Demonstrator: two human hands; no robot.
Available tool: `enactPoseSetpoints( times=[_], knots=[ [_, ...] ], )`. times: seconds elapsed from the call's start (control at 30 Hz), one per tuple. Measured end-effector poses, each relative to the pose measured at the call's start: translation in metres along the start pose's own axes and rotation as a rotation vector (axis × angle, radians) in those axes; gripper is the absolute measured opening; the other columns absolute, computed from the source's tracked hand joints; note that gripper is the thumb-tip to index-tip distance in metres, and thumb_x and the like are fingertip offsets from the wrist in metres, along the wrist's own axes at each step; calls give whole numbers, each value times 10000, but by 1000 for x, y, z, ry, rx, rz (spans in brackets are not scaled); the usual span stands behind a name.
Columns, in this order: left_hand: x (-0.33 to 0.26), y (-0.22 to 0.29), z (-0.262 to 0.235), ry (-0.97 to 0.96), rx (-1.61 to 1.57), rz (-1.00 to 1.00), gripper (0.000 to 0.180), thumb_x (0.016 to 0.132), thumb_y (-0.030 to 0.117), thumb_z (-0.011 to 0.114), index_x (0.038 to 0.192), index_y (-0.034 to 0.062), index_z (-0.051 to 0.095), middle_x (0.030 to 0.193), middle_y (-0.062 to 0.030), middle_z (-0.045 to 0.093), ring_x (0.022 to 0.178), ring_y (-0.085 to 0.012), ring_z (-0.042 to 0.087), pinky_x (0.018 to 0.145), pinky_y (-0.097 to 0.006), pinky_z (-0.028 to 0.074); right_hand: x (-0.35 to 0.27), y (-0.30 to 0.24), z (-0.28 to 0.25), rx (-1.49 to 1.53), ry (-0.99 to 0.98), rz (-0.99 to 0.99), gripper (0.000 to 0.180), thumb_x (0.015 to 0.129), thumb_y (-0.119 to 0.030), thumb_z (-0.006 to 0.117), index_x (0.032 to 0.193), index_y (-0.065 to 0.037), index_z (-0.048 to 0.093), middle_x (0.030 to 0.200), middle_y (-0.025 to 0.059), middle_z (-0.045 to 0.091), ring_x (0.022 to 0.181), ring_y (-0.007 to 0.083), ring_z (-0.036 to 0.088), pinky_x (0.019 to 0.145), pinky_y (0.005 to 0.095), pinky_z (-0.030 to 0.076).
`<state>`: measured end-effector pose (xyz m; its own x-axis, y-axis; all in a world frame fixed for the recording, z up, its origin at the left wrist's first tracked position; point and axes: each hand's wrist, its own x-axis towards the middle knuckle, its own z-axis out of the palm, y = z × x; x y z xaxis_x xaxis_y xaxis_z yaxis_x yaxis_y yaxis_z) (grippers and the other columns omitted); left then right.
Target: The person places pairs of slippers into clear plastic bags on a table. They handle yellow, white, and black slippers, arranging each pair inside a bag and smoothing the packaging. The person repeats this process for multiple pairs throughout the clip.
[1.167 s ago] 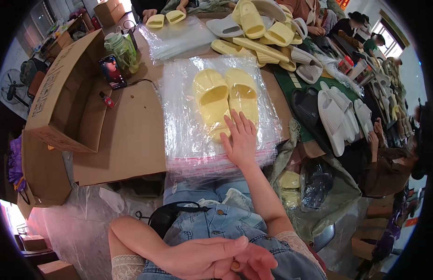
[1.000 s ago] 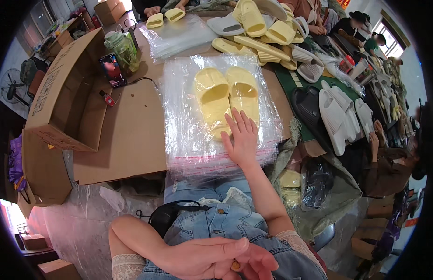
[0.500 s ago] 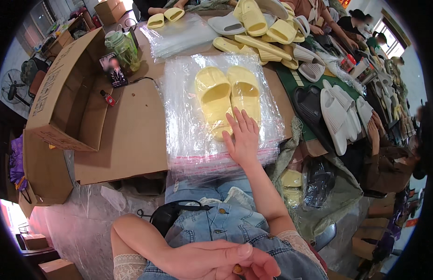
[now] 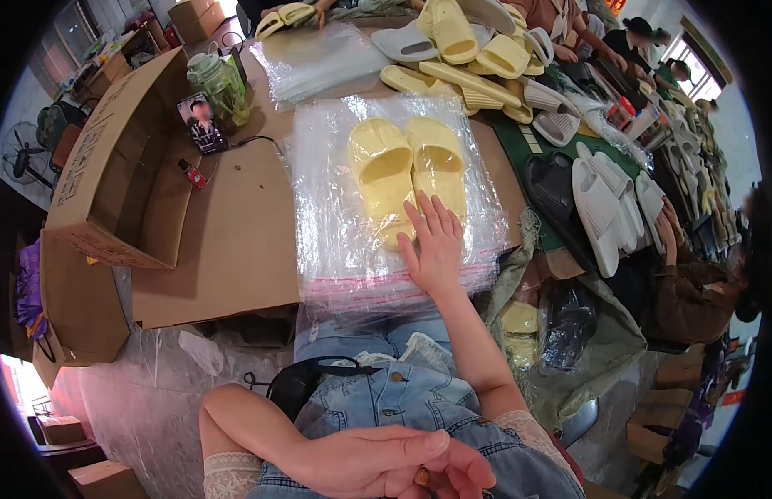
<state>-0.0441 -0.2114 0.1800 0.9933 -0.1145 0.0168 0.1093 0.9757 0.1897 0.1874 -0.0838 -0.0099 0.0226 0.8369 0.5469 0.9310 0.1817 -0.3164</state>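
Note:
A pair of pale yellow slippers (image 4: 383, 170) lies side by side, toes away from me, on a stack of clear plastic bags (image 4: 344, 279) with pink strips along the near edge. Whether the top bag's film covers the pair, I cannot tell. My right hand (image 4: 436, 245) rests flat over the heel end of the right slipper, fingers spread. Close to my body, over my denim clothing (image 4: 386, 407), hovers my left hand (image 4: 386, 461). Its fingers are loosely curled, with a gap to the thumb and no held thing visible. A small brass-coloured button shows in that gap.
To the left stand an opened cardboard box (image 4: 120, 179), a phone (image 4: 201, 125) and a green-tinted jug (image 4: 218, 87). Yellow and grey slippers (image 4: 473, 79) are heaped at the back. White slippers (image 4: 601, 200) and black slippers (image 4: 550, 187) lie right. Co-workers sit at the far and right sides.
At the far left edge, a co-worker's hand has shifted and tilted a small yellow pair. My right hand stays on the slipper, and my left hand has barely moved.

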Motion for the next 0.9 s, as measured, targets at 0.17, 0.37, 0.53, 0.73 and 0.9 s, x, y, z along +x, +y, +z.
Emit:
enactPoseSetpoints(
  times=[0.17, 0.37, 0.53, 0.73, 0.9],
  knots=[
    [-4, 7, -6, 48, -42, -32, 665, 1102, 517, 279, 1334, -43, 551, 1270, -182, 632, 1165, -269, 630, 963, -388, 520, 0, -1, 0, -4, -2, 1, 525, 983, -368, 563, 1443, -115, 562, 1546, 144, 484, 1432, 370, 426, 1178, 520, 281],
    [-25, 36, -47, 509, -158, 349, 502, 1114, 428, 394, 1253, -4, 609, 1054, -85, 659, 940, -185, 644, 835, -319, 532, 0, -1, -1, 13, -10, -3, 537, 973, -371, 583, 1439, -106, 563, 1534, 158, 488, 1435, 370, 417, 1184, 517, 274],
    [-100, 83, -117, 565, -338, 923, 241, 1061, 217, 527, 1095, -7, 607, 1071, -109, 606, 890, -173, 553, 749, -286, 499, 0, -2, -1, 5, -1, 2, 527, 965, -358, 588, 1426, -103, 570, 1521, 158, 499, 1424, 374, 426, 1178, 518, 280],
    [-271, 239, -141, 307, -166, 1987, 382, 1068, 193, 466, 1335, -78, 433, 1446, -300, 419, 1421, -409, 392, 1185, -536, 400, 1, -1, -2, -2, 21, -19, 528, 963, -359, 586, 1422, -98, 571, 1521, 161, 495, 1427, 371, 420, 1174, 517, 284],
    [-277, 271, -161, 307, -208, 2014, 603, 1065, 169, 467, 1577, 15, 187, 1641, -226, 186, 1516, -435, 244, 1219, -582, 326, 1, -2, 1, 4, -14, -1, 522, 988, -367, 542, 1441, -108, 558, 1546, 142, 482, 1443, 367, 410, 1190, 521, 260]
  ],
)
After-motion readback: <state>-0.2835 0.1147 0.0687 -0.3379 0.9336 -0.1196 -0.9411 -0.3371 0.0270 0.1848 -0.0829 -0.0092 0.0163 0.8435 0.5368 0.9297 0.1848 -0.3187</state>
